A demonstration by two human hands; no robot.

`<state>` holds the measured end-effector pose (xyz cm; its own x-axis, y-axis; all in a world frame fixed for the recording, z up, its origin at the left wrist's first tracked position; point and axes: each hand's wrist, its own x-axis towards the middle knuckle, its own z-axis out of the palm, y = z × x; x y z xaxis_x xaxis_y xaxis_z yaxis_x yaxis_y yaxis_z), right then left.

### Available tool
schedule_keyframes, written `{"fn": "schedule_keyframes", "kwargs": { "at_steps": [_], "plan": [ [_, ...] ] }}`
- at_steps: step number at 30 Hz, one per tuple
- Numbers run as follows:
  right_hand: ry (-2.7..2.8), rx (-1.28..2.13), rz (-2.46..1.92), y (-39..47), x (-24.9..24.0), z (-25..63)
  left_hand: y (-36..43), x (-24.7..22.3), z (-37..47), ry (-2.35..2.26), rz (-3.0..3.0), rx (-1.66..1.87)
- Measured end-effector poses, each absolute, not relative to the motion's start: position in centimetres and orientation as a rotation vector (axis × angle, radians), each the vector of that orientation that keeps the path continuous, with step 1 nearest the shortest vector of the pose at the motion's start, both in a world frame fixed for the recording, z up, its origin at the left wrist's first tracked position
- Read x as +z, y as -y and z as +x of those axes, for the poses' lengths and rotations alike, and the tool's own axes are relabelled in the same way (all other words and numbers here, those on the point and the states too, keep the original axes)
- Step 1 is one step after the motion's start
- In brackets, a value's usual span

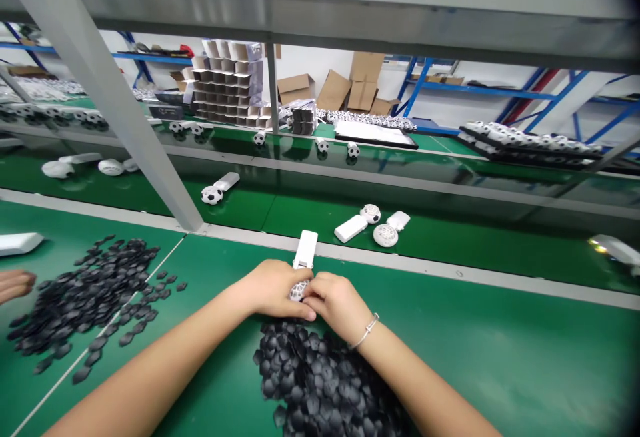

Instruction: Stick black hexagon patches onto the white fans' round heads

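In the head view, a white handheld device with a round lattice head (299, 290) and a flat white handle (306, 249) lies at the near edge of the belt rail. My left hand (274, 290) is closed around the left side of its round head. From the right, my right hand (334, 300) has its fingers pinched at the same head; whether a small piece sits between them is hidden. Just below my hands spreads a pile of black pentagon pieces (320, 380).
A metal rail (420, 267) separates the worktop from the green belt (465, 237), where several white ball-headed devices (386, 235) lie. Another person's hand (15, 285) is at the far left beside a second black pile (103, 290). A slanted metal post (127, 113) stands left; stacked boxes (230, 83) stand behind.
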<state>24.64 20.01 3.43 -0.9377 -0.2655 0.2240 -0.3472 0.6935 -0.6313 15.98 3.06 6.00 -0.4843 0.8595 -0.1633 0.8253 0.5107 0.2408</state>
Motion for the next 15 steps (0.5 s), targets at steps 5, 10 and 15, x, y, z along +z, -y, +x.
{"fn": "schedule_keyframes", "kwargs": {
  "at_steps": [5,10,15],
  "plan": [
    [2.906,0.924,0.355,-20.2,3.7,24.8,-2.3,6.3,14.9,-2.344,1.514,0.284],
    [2.996,0.928,0.579,-20.4,3.4,24.9,-1.9,6.0,13.7,-2.422,1.465,0.215],
    [3.152,0.61,0.753,-19.0,2.9,25.3,-1.8,5.8,13.2,-2.581,1.265,0.187]
  ]
}}
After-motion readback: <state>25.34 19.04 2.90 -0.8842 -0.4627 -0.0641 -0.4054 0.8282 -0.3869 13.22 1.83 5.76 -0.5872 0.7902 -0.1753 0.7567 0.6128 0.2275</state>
